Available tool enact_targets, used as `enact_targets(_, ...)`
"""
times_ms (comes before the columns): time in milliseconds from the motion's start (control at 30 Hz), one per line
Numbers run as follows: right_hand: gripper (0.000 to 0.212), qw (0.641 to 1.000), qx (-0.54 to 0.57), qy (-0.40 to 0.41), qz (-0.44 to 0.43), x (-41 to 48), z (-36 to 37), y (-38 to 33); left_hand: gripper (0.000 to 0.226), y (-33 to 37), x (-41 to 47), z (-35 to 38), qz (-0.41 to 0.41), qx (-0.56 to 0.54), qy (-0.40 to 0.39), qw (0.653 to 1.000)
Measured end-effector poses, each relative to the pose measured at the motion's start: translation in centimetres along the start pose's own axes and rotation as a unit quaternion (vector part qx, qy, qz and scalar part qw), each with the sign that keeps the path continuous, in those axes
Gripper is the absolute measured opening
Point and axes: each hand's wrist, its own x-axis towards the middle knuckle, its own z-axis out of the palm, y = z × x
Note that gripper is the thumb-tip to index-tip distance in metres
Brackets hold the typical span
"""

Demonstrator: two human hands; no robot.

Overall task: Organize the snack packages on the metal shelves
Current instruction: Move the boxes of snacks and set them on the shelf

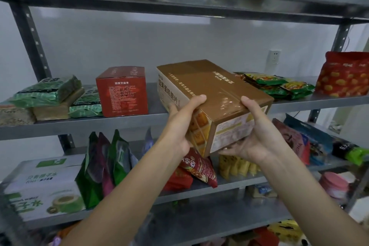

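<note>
My left hand (pixel 180 124): wrapped around the near left corner of the brown box (pixel 214 94), thumb on top, fingers down its side.
My right hand (pixel 254 136): clamped on the same box's near right end, thumb on the lid, fingers curled underneath.
Brown box: one, long axis running away from me and leftward; near end sticks out past the middle shelf (pixel 83 126) edge and dips low, far end over that shelf. Whether it touches the shelf I cannot tell.
Red box (pixel 122 92): one, upright, just left of the brown box, apart from it.
Green packets (pixel 48 91): three, stacked further left of the brown box.
Red bag (pixel 344 75): one, standing well right of the brown box.
Green noodle packs (pixel 279 86): a heap lying behind and right of the brown box; number unclear.
</note>
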Motion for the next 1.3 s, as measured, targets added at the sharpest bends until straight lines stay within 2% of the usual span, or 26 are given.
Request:
enact_targets(67, 0.063, 1.0, -0.008, 0.017, -0.018, 0.0, -0.1, -0.2, 0.077, 0.8, 0.4, -0.4, 0.002, 0.0, 0.004, 1.0)
enact_targets(167, 0.041, 0.997, -0.009, 0.049, -0.063, -0.4, -0.6, -1.6, 0.052, 2.1, 1.1, -1.6, -0.02, -0.006, -0.002, 1.0)
enact_targets(233, 0.047, 0.998, -0.019, 0.03, -0.05, -0.4, -1.0, -2.8, 0.04, 2.6, 1.5, -2.2, -0.031, -0.012, -0.023, 0.999)
enact_targets(333, 0.064, 0.999, -0.041, 0.009, -0.014, 0.0, -1.5, -3.6, 0.043, 2.8, 1.9, -2.7, -0.034, -0.014, -0.026, 0.999)
enact_targets(400, 0.06, 0.999, -0.046, 0.014, -0.017, 0.1, -1.5, -3.5, 0.045, 2.9, 2.1, -2.8, -0.036, -0.006, -0.021, 0.999)
enact_targets(567, 0.057, 0.997, -0.048, 0.03, -0.044, 0.3, -1.4, -2.4, 0.029, 3.0, 2.2, -3.3, -0.03, 0.011, -0.042, 0.999)
enact_targets(767, 0.059, 0.997, -0.035, 0.041, -0.049, 0.1, -1.8, -2.2, 0.038, 3.4, 3.2, -4.4, 0.001, -0.011, -0.019, 1.0)
enact_targets(867, 0.058, 0.997, -0.059, 0.029, -0.039, 0.0, -2.9, -2.8, 0.067, 4.1, 4.2, -5.7, 0.024, -0.027, -0.018, 0.999)
enact_targets(967, 0.064, 0.996, -0.093, -0.009, -0.007, 0.1, -4.5, -3.4, 0.085, 4.8, 5.1, -7.3, 0.016, -0.054, -0.009, 0.998)
enact_targets(1067, 0.073, 0.992, -0.123, -0.04, 0.013, 0.3, -5.9, -3.8, 0.088, 5.1, 5.4, -8.2, -0.007, -0.044, -0.031, 0.999)
enact_targets(1167, 0.079, 0.986, -0.155, -0.064, 0.017, 0.9, -7.3, -4.9, 0.082, 5.3, 4.9, -8.5, -0.023, 0.016, -0.057, 0.998)
enact_targets(1300, 0.074, 0.979, -0.188, -0.08, 0.011, 1.7, -8.7, -6.8, 0.082, 5.0, 3.8, -8.3, -0.036, 0.061, -0.096, 0.993)
